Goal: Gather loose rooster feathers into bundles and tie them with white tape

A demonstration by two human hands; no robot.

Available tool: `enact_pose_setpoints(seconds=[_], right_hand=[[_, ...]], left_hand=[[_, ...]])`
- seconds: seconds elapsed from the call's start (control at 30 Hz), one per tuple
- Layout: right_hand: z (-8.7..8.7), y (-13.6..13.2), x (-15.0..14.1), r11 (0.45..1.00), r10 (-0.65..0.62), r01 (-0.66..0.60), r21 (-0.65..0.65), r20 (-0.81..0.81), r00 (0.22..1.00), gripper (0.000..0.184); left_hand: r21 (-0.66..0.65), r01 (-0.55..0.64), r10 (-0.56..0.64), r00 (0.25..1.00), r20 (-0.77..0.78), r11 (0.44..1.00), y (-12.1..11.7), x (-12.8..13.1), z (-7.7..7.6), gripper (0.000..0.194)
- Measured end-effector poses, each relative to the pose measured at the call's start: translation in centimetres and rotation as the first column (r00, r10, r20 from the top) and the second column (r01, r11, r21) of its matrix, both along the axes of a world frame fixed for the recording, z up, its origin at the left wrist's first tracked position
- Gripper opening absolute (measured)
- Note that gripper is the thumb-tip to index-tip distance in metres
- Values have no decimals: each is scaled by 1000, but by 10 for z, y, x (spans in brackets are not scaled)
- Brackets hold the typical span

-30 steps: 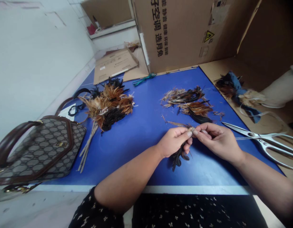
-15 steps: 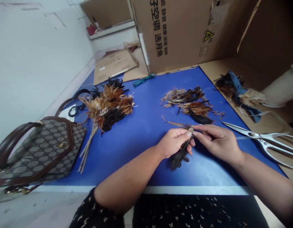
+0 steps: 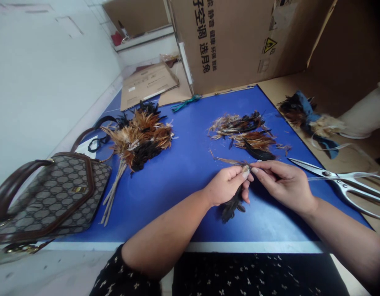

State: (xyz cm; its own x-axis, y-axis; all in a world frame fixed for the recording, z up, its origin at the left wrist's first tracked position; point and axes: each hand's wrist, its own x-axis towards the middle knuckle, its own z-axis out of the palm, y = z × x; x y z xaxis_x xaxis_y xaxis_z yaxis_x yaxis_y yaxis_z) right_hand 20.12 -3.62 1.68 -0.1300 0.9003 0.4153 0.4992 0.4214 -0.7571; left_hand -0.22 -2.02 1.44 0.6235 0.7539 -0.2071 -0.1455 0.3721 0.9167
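My left hand [image 3: 225, 186] pinches feathers [image 3: 230, 209], likely steadying the quills [image 3: 246, 168]; my right hand [image 3: 282, 183], pinched alongside, hides its load

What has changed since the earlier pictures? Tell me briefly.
The feather bundle in the left hand seems to have turned slightly: its dark tips, splayed at first, now hang closer together. The right hand, near the bundle's pale end, has straightened its index finger a little. Nothing was visibly picked up or let go. The scissors, handbag and loose feathers stayed put.
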Motion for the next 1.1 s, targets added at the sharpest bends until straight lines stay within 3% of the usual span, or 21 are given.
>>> enact_pose_setpoints(seconds=[0.43, 0.57, 0.67, 0.77, 0.93, 1.1], right_hand=[[-2, 2, -1, 996, 84, -85, -7, -71, 994, 22], [-2, 2, -2, 997, 81, -80, 18, -64, 995, 19], [-3, 2, -1, 998, 57, -56, 33, -54, 997, 29], [-3, 3, 0, 992, 104, -101, 78, -29, 994, 34], [-1, 7, 1, 980, 161, -159, 120, -5, 987, 29], [-3, 4, 1, 990, 131, -129, 54, -17, 991, 32]], left_hand=[[-24, -4, 5, 999, 44, 1000, -1, 0, 1, 29], [-21, 10, -10, 1000, 18, 1000, -1, -1, 0, 34], [-28, 10, -10, 1000, 29, 1000, -1, -1, 1, 34], [-30, 12, -11, 1000, 25, 999, -1, 0, 3, 33], [-23, 22, -22, 1000, 0, 999, 0, -1, 2, 31], [12, 24, -24, 999, -42, 1000, 0, -2, 1, 31]])
